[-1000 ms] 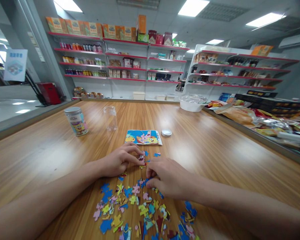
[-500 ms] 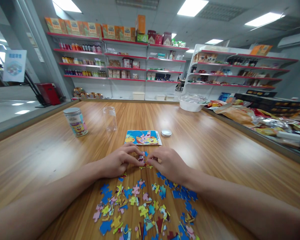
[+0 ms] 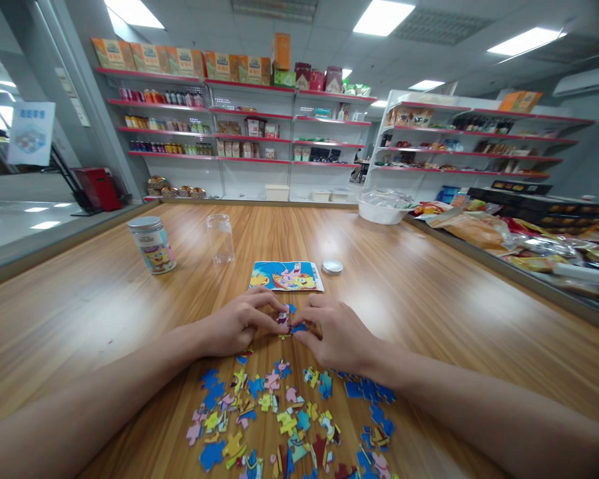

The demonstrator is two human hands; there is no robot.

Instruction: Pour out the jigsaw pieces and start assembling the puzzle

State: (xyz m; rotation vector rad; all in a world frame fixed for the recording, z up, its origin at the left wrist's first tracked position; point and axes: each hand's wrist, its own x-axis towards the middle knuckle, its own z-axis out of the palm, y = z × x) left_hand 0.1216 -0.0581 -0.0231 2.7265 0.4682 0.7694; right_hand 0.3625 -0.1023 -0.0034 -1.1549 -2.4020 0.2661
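Note:
My left hand (image 3: pixel 239 320) rests on the table, with thumb and index finger closed on a small joined patch of jigsaw pieces (image 3: pixel 282 319) showing a pink figure. Facing it, my right hand (image 3: pixel 332 329) pinches a blue jigsaw piece (image 3: pixel 298 327) against the right side of that patch. Whether the two interlock cannot be made out. Just beyond the fingers lies a picture card (image 3: pixel 285 275) with cartoon characters on blue. Loose jigsaw pieces (image 3: pixel 287 422) in yellow, pink and blue spread nearer to me. A row of blue pieces (image 3: pixel 369 389) is partly covered by my right hand.
A round metal lid (image 3: pixel 332 267) lies right of the card. To the left stand a clear plastic jar (image 3: pixel 220 239) and a printed can (image 3: pixel 152 245). A white basin (image 3: pixel 383 207) and packaged snacks (image 3: pixel 479 229) sit at the right. Stocked shelves (image 3: pixel 249 136) line the back.
A blue piece now shows between my right fingertips beside the patch. My right hand has shifted slightly, covering some blue pieces below it. My left hand stays where it was.

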